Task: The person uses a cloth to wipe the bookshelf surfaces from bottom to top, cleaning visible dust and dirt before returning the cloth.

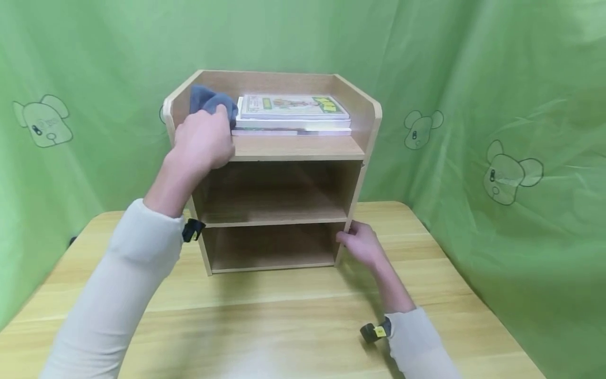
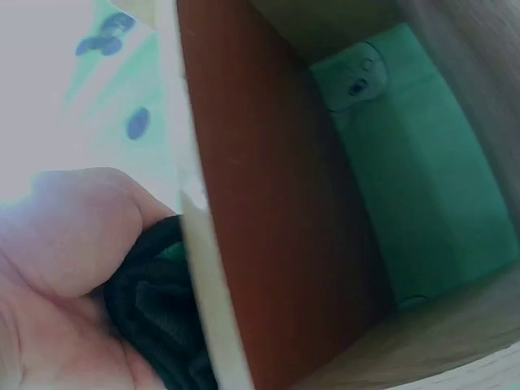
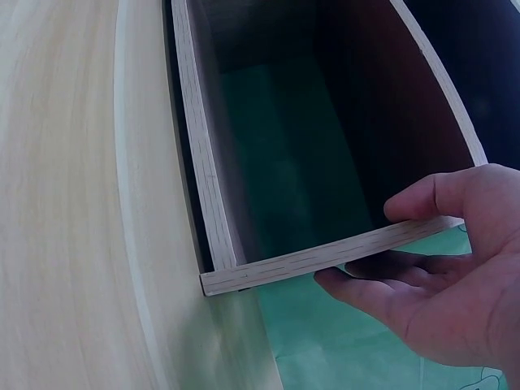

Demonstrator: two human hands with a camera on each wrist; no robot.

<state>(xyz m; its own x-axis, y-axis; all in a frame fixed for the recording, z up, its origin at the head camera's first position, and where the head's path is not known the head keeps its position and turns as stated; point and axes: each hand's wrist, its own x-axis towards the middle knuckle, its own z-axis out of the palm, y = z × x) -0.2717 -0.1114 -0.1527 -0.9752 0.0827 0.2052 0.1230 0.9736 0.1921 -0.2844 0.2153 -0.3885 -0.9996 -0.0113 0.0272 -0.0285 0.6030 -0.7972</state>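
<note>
A small wooden shelf (image 1: 276,217) with an open top tray and two compartments below stands upright on the table. On its top level, at the left end, my left hand (image 1: 203,138) holds a bunched blue-grey cloth (image 1: 213,101). The left wrist view shows the cloth (image 2: 158,305) dark under the fingers, beside the shelf's board edge (image 2: 203,219). Low on the shelf's right side panel, my right hand (image 1: 363,243) grips the front edge. In the right wrist view the thumb lies inside and the fingers outside that panel (image 3: 325,256).
Several stacked books (image 1: 293,113) lie on the top level, right of the cloth. The light wooden table (image 1: 284,326) extends in front and to both sides. A green curtain (image 1: 544,237) with mouse drawings hangs behind and at the sides.
</note>
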